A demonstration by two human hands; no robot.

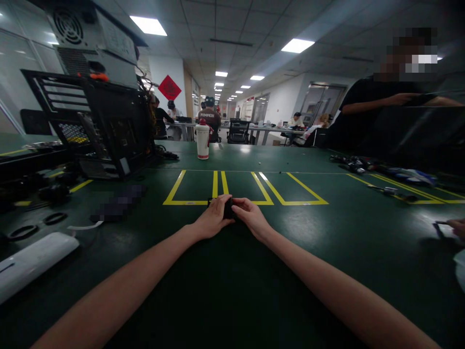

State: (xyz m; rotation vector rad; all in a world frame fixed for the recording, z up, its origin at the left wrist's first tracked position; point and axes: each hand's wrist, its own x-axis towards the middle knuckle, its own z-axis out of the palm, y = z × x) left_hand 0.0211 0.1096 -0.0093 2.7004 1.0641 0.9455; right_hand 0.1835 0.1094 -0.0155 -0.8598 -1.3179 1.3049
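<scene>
Both of my hands meet around a small black object point(228, 209) just in front of the yellow taped outlines on the green table point(225, 271). My left hand point(215, 216) wraps it from the left, fingers over its top and thumb below. My right hand point(250, 216) pinches its right side with fingertips and thumb. Most of the object is covered by my fingers, so its kind cannot be made out.
An open computer case point(119, 126) stands at the left, near a white device point(39, 261) and black rings point(54, 218). A white cup point(203, 140) is farther back. Cables and tools point(387, 190) lie right, where a person point(381, 104) stands; another hand point(458, 227) shows at the right edge.
</scene>
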